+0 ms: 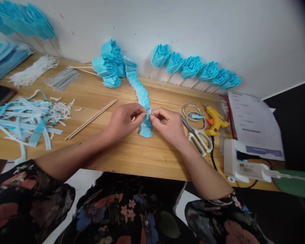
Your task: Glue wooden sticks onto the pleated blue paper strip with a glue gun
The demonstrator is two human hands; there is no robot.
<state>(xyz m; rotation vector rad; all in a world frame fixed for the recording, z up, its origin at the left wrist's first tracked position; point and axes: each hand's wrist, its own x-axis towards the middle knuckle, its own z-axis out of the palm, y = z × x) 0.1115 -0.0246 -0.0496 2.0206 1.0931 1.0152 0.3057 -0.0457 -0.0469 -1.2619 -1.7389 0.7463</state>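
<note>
My left hand (128, 118) and my right hand (169, 125) meet over the middle of the table. Between their thumbs and fingertips they pinch a small light-blue fabric petal (149, 111), mostly covered by the fingers. Under and behind the fingertips runs a long overlapping row of blue petals (139, 89), curving back towards the wall. At the row's far end lies a bunch of blue fabric flowers (109, 62) on thin sticks. Two bare wooden sticks (91, 119) rest left of my left hand. Scissors (197, 134) lie just right of my right hand.
Blue flowers on sticks (191, 67) lean along the wall. At right are a tape roll (193, 112), yellow glue gun (215, 120), printed sheet (255, 125) and white power strip (235, 159). Left hold cut strips (27, 117), grey wires (63, 79), white cords (34, 71) and stacked masks (7, 59).
</note>
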